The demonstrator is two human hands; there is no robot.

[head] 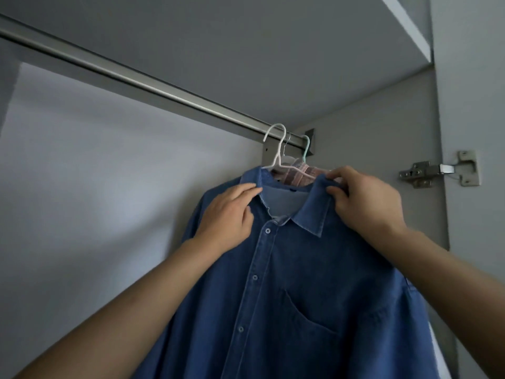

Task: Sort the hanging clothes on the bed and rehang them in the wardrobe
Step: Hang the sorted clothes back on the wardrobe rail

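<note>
A blue denim shirt (314, 291) hangs on a white hanger (276, 157) whose hook sits over the metal wardrobe rail (142, 80), close to the rail's right end where it meets the side wall of the wardrobe (369, 138). The shirt's long axis runs straight down from the collar, its buttoned front facing the camera, the collar at the top and the body dropping out of view at the lower edge; a chest pocket (308, 313) shows on the right half of the front and a line of buttons runs down the placket. The left hand (229, 214) rests on the shirt's shoulder with its fingertips curled onto the left wing of the collar, pinching the edge. The right hand (363, 201) grips the right side of the collar, thumb below and fingers folded over the top of the cloth. Just behind the shirt, nearer the rail's right end, hangs a second garment of pink striped cloth (295, 173), mostly hidden, beside a pale green hanger hook (306, 147) that also rides the rail. On the right edge of the wardrobe a metal door hinge (437, 170) is fixed to the side panel, and a shelf (407, 26) crosses the upper right corner above the rail.
</note>
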